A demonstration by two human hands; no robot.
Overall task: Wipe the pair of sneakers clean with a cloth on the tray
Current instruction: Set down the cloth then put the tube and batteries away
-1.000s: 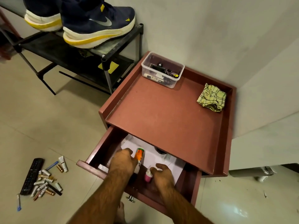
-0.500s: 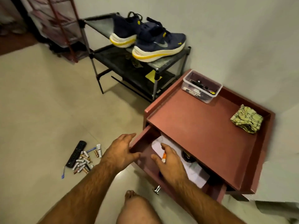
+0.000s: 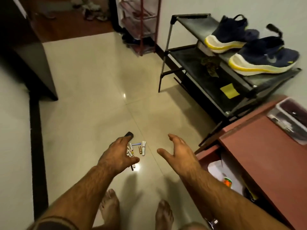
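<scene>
Two navy sneakers with white and yellow soles stand on the top shelf of a black shoe rack (image 3: 187, 17) at the upper right: the nearer sneaker (image 3: 264, 58) and the farther sneaker (image 3: 227, 36). The reddish-brown tray top (image 3: 259, 156) of a small cabinet sits at the right edge. No cloth shows in this view. My left hand (image 3: 118, 155) hovers over the floor above a pile of small items, fingers spread, holding nothing. My right hand (image 3: 178, 153) is open beside it, fingers spread, left of the cabinet.
Batteries and small tubes (image 3: 138, 148) and a dark remote (image 3: 129, 134) lie on the tiled floor. The cabinet's drawer (image 3: 224, 176) stands open with papers inside. A clear plastic box (image 3: 292, 120) sits on the tray. A red rack (image 3: 141, 25) stands at the back. My bare feet are below.
Both hands left the open drawer and swung left over the floor. The view turned left, so the cloth and most of the tray dropped out of sight.
</scene>
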